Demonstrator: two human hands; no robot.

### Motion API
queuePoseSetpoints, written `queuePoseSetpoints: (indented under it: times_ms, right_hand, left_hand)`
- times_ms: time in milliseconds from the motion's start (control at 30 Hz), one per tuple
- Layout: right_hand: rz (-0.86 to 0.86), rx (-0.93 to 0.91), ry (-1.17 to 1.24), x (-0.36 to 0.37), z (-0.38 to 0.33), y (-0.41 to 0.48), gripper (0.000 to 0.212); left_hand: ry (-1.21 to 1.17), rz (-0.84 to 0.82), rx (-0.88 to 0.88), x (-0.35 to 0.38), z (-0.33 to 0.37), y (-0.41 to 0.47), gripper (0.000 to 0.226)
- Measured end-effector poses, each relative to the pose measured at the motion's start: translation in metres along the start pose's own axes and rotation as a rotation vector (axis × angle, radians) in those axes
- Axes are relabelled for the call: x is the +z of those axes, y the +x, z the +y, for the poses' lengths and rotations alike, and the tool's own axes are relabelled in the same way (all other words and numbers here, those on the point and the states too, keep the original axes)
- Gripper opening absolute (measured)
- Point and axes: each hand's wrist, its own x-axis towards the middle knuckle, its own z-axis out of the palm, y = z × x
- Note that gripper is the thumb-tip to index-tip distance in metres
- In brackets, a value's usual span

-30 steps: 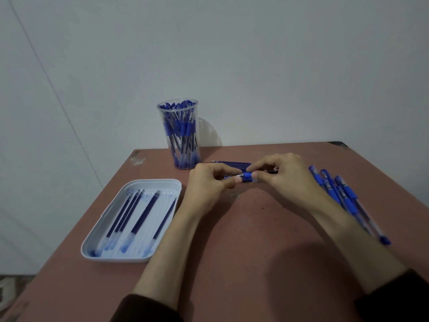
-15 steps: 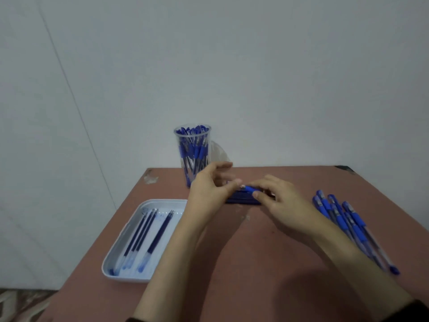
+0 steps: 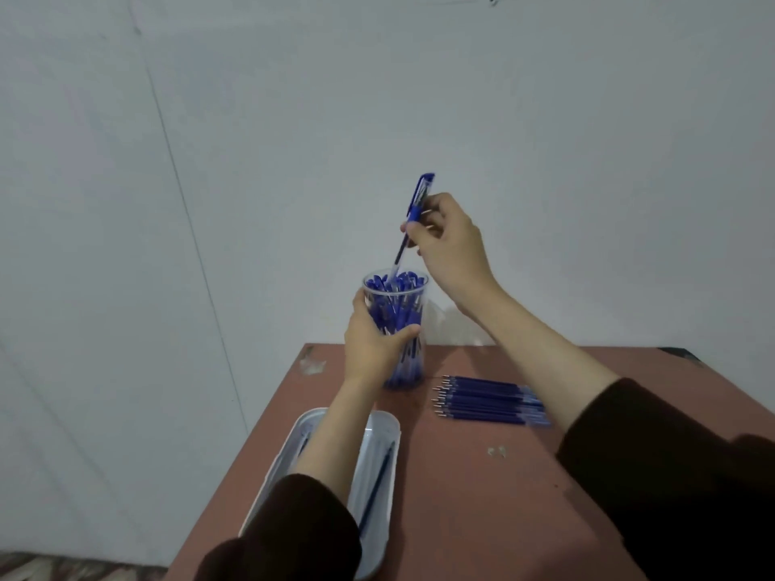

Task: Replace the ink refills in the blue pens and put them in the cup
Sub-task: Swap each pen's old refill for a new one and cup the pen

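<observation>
Dropping a finished blue pen (image 3: pixel 417 203) into the clear cup (image 3: pixel 423 295): judged to be the last step for this one pen. Pinched at mid-barrel by the right hand (image 3: pixel 451 249), with thumb and fingertips closed on it. Held cap end up and slightly tilted, with the writing end down at the cup's mouth among the caps already there. Not yet released.

Steadied by the left hand (image 3: pixel 371 343), with fingers and thumb wrapped around the cup wall. Standing near the far edge of a reddish table (image 3: pixel 482 496), close to a pale wall, and packed with many blue pens, so seemingly short of room inside.

Lying just right of the cup: a neat row of refills (image 3: pixel 488 400), dark blue, tips pointing toward the cup. Nearer and to the left, partly under the left forearm: a white tray (image 3: pixel 396 429) with a few loose refills (image 3: pixel 377 484). Cannot tell which lot is new and which is spent.

Calling next, most likely, for threading the tip into a gap between the packed pens. Then opening the pinch once the pen is seated, with the cup gripped against tipping.
</observation>
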Motion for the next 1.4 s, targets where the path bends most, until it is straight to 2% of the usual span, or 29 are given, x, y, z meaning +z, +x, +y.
queuePoseSetpoints:
  times_ms: [67,133,200,267,333,467,567,667,733,833,900,1000,1067,1167,1233,1400]
  right_hand:
    - [-0.044,-0.02,-0.148,0.008,0.012,0.002,0.019]
    - [-0.085,-0.049,-0.29,0.011,0.023,0.002,0.038]
    - [-0.107,-0.065,-0.363,0.012,0.029,0.002,0.058]
    - [-0.127,-0.084,-0.396,0.011,0.033,0.003,0.069]
    - [-0.162,-0.092,-0.463,0.011,0.036,0.004,0.063]
    - [-0.241,-0.051,-0.529,0.013,0.042,0.011,0.038]
    - [-0.372,-0.048,-0.653,0.014,0.043,0.017,0.026]
    - [-0.524,-0.013,-0.82,0.016,0.038,0.012,0.046]
    - [-0.58,-0.014,-0.898,0.018,0.037,0.007,0.046]
    - [-0.575,-0.01,-0.899,0.018,0.035,0.001,0.046]
    - [-0.522,-0.009,-0.818,0.013,0.034,-0.003,0.045]
    - [-0.453,-0.034,-0.705,-0.003,0.026,-0.013,0.04]
    - [-0.431,-0.051,-0.687,-0.018,0.024,-0.025,0.039]
    - [-0.418,-0.036,-0.671,-0.048,0.028,-0.048,0.036]
    - [-0.43,0.023,-0.688,-0.07,0.034,-0.062,0.033]
    - [-0.397,0.282,-0.76,-0.139,0.051,-0.098,0.022]
  left_hand:
    - [-0.03,0.027,0.034,0.0,-0.003,0.0,0.082]
    - [-0.042,0.029,0.048,0.0,-0.005,0.001,0.083]
    - [-0.051,0.024,0.045,-0.001,-0.007,0.001,0.084]
    - [-0.059,0.019,0.045,-0.001,-0.008,0.002,0.085]
    - [-0.046,0.018,0.043,-0.002,-0.009,0.003,0.085]
    - [-0.025,0.029,0.045,-0.002,-0.01,0.004,0.085]
    - [-0.024,0.027,0.043,-0.002,-0.009,0.004,0.085]
    - [-0.021,0.018,0.044,-0.002,-0.01,0.004,0.084]
    - [-0.02,0.01,0.038,-0.002,-0.01,0.004,0.084]
    - [-0.03,-0.001,0.027,-0.002,-0.01,0.004,0.084]
    - [-0.011,-0.004,0.016,-0.001,-0.009,0.004,0.086]
    - [0.038,-0.051,-0.003,0.0,-0.008,0.001,0.099]
    - [0.042,-0.027,-0.013,0.0,-0.002,-0.007,0.107]
    - [0.127,0.151,0.101,0.008,0.012,-0.035,0.088]
    - [0.142,0.2,0.165,0.018,0.022,-0.06,0.07]
    - [0.047,-0.079,0.122,0.052,0.023,-0.111,0.026]
